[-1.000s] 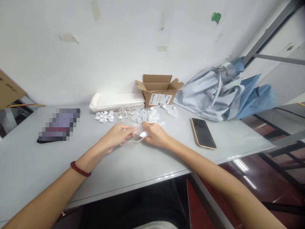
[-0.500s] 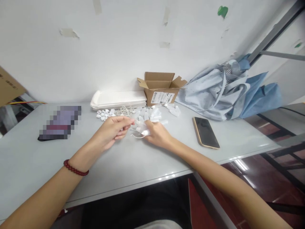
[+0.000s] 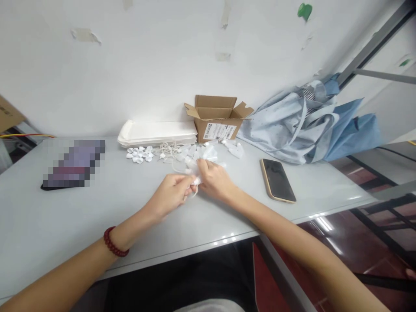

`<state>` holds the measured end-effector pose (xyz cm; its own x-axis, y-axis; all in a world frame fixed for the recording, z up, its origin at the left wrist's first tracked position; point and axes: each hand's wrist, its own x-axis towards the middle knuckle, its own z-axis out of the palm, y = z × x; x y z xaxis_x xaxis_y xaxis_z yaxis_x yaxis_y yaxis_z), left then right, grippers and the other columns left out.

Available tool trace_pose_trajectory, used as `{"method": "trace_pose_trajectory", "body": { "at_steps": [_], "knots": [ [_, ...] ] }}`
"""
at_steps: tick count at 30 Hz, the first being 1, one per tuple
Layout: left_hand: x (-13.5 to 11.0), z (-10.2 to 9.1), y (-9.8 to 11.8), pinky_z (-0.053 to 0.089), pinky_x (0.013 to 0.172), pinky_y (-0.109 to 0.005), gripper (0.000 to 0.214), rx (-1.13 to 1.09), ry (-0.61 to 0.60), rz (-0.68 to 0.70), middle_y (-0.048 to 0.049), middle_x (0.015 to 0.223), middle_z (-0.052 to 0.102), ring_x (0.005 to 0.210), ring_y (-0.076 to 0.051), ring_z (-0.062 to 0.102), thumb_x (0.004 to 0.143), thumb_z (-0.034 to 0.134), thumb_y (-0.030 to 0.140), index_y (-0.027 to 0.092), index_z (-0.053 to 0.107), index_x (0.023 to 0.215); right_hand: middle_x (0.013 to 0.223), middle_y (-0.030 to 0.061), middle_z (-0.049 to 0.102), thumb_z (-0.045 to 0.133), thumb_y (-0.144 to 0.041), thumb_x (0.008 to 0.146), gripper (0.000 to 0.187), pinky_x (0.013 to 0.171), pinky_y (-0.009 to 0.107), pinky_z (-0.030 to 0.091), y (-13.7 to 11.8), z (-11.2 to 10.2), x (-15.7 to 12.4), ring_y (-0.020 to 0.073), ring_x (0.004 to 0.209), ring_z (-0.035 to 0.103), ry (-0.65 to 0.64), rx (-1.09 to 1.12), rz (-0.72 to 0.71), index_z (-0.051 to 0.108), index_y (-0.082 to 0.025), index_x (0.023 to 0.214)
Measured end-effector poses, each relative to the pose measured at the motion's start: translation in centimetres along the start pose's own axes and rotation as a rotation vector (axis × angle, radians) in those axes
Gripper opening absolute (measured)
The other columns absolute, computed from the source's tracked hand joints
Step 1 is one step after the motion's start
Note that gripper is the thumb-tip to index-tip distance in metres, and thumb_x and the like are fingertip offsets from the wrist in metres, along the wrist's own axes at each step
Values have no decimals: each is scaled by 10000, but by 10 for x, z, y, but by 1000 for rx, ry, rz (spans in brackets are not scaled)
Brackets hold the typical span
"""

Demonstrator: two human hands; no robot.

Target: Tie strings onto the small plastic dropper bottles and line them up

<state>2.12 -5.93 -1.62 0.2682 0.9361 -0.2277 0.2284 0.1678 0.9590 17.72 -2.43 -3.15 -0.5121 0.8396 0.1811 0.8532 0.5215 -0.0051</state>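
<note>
— In the middle of the table (image 3: 130,249), what is each hand holding?

— The left hand (image 3: 172,190) pinches a white cap (image 3: 196,181) between thumb and fingers; a thin cord (image 3: 194,193) curves just below it. The right hand (image 3: 215,178) is closed around a translucent plastic bottle (image 3: 192,164), mostly hidden by the fingers. The cap is close against the right hand; from here I cannot tell whether it is seated on a bottle.

— State the likely faults.

— First, slippage: the cap is small and held by the fingertips alone, so a twist could free it. Second, snagging: the cord hangs loose and could catch between the fingers. Third, disturbance: the right knuckles are near the loose bottles (image 3: 209,152), and a careless shift could scatter them.

— Containers?

— The cardboard box (image 3: 214,130) stands with its flaps open; its front wall hides the bottom, so its contents cannot be confirmed. Whether the bottles hold anything is also unclear. The white caps (image 3: 139,154) and the tangled cords (image 3: 169,150) lie directly on the table, in front of the white stack (image 3: 159,132).
</note>
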Motion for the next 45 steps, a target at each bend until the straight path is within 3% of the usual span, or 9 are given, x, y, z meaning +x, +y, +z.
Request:
{"method": "trace_pose_trajectory", "body": {
  "at_steps": [2,4,10,17,23,32,36,40,45],
  "knots": [
    [2,-1,0,155,410,-221,368,-219,-108,-132,65,529,292,391,-48,218,869,479,406,159,516,599,948,151,632,481,-129,787,244,616,293,413,0,-2,1,259,847,608,16,-16,17,462,-126,1031],
    [2,-4,2,151,403,-214,360,-287,-173,-180,63,544,307,389,-40,218,874,494,417,155,529,630,949,156,631,493,-121,777,261,606,289,411,0,-2,1,263,860,607,26,-25,31,464,-118,1036],
    [2,-7,2,163,396,-188,401,-146,-112,-74,63,555,308,435,-40,239,806,650,426,167,428,594,951,157,630,504,-170,814,240,610,295,419,2,1,2,265,866,607,31,-8,11,464,-114,1044],
    [6,-6,0,142,377,-195,336,-314,-221,-250,50,547,341,395,-37,221,881,478,374,146,538,640,949,152,630,518,-152,801,253,621,299,430,2,2,1,266,869,608,26,-7,1,465,-114,1045],
    [5,-5,0,149,377,-169,383,-248,-96,-130,64,564,335,410,-25,241,801,649,436,159,457,620,947,155,627,517,-159,812,247,631,303,436,1,3,1,265,876,599,29,8,9,470,-117,1051],
    [8,-3,-4,170,360,-169,286,-571,-327,-331,50,580,375,370,-17,243,890,461,305,152,458,648,975,169,605,518,-236,842,284,647,316,441,2,4,1,270,896,561,64,33,-33,487,-100,1089],
    [7,-5,-4,148,355,-180,296,-483,-304,-289,47,584,393,363,-23,241,904,457,374,135,557,760,986,172,601,524,-239,834,295,640,314,436,3,4,1,270,893,560,89,42,-32,491,-91,1087],
    [6,-7,-2,146,363,-173,337,-477,-307,-240,71,561,343,377,-20,227,841,601,433,159,476,688,977,155,611,506,-144,795,290,645,303,431,4,5,1,259,886,566,80,25,-5,493,-101,1081],
    [9,-5,-2,189,360,-167,317,-525,-314,-318,51,548,370,372,-28,251,887,464,349,158,453,634,998,166,614,488,-151,805,271,655,321,453,2,7,2,264,886,567,83,44,-28,501,-109,1072]
  ]
}}
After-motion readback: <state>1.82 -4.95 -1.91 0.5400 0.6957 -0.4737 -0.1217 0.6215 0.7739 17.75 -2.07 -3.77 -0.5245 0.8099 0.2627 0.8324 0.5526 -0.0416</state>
